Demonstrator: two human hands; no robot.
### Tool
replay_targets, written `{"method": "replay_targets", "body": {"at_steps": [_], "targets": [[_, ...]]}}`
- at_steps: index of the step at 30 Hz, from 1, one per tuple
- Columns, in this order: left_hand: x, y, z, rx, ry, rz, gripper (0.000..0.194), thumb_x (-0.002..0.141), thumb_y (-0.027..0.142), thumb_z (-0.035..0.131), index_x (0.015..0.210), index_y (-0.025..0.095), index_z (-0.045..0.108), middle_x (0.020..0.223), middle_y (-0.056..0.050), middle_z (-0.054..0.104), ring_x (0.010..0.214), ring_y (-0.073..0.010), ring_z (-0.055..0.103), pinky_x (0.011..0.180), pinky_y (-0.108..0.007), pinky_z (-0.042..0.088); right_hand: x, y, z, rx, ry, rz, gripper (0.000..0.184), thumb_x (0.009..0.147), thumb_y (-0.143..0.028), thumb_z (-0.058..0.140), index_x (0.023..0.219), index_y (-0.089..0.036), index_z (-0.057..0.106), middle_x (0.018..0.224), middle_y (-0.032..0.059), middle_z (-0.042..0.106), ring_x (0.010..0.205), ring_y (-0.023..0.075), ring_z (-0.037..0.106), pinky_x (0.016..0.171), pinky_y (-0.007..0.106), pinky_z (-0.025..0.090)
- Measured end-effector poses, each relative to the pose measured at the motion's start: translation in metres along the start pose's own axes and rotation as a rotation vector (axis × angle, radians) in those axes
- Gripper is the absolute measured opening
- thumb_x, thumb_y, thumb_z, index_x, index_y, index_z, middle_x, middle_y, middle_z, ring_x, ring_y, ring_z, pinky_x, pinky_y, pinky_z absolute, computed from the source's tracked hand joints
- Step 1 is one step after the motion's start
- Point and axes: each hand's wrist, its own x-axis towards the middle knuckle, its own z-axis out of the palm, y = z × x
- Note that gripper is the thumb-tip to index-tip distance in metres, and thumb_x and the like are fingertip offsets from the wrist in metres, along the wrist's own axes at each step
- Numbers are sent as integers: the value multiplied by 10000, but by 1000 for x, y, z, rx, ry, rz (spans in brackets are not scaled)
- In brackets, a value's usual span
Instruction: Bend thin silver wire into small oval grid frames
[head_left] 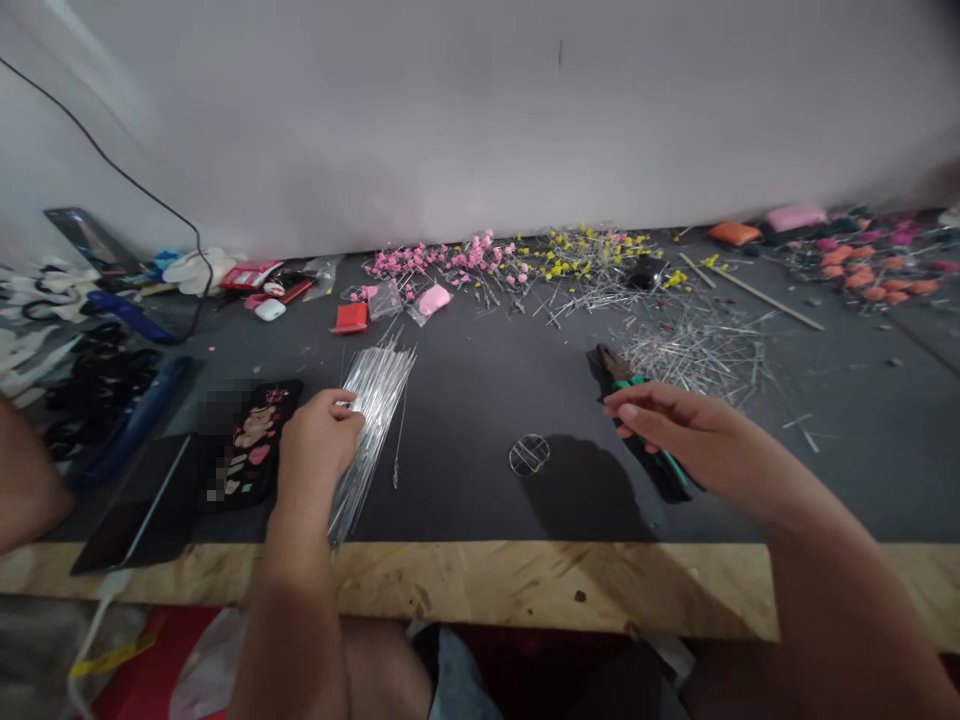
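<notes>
My left hand point(319, 440) rests at the left edge of a bundle of straight silver wires point(379, 390), its fingers curled in on the wires. One single wire point(400, 440) with a twisted end lies just right of the bundle. My right hand point(667, 420) hovers over green-and-black pliers point(660, 465) lying on the table, fingers stretched forward and thumb alongside, and I see nothing held in it. The pliers' jaws point away from me, and the hand hides part of their handles. Between my hands lies a small wire ring point(529, 455) with wires across it.
Loose wire pieces point(690, 350) lie beyond the pliers. Pink-tipped wires point(450, 260) and yellow-tipped wires point(592, 255) line the wall. A phone in a black case point(259, 440) and a dark tablet point(142, 510) are at left, near another person's arm point(26, 480). Orange pieces point(870, 270) sit far right.
</notes>
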Motion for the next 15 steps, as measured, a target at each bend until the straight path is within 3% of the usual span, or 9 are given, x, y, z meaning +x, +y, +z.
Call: {"method": "replay_targets", "body": {"at_steps": [9,13,15], "targets": [[-7,2,-7,-66,115,55,250,740,254,537,898,176,714,802,-89,718,806,-270,663,736,-352,470,4,3,3,-24,-1,-4,360,839,-543,538,991,-250,683,831,34,676,759,183,612,626,284,457],[-24,22,-6,-101,165,137,236,788,245,520,920,188,706,890,-71,711,814,-228,647,779,-335,470,3,-3,14,-10,-10,-3,309,843,-490,554,966,-242,692,792,32,678,699,178,609,585,286,458],[-42,39,-3,-211,160,253,212,806,229,532,936,190,695,921,-57,702,777,-195,630,772,-318,471,1,-7,28,92,-41,-20,260,841,-438,577,975,-237,674,844,35,684,772,185,628,657,298,486]]}}
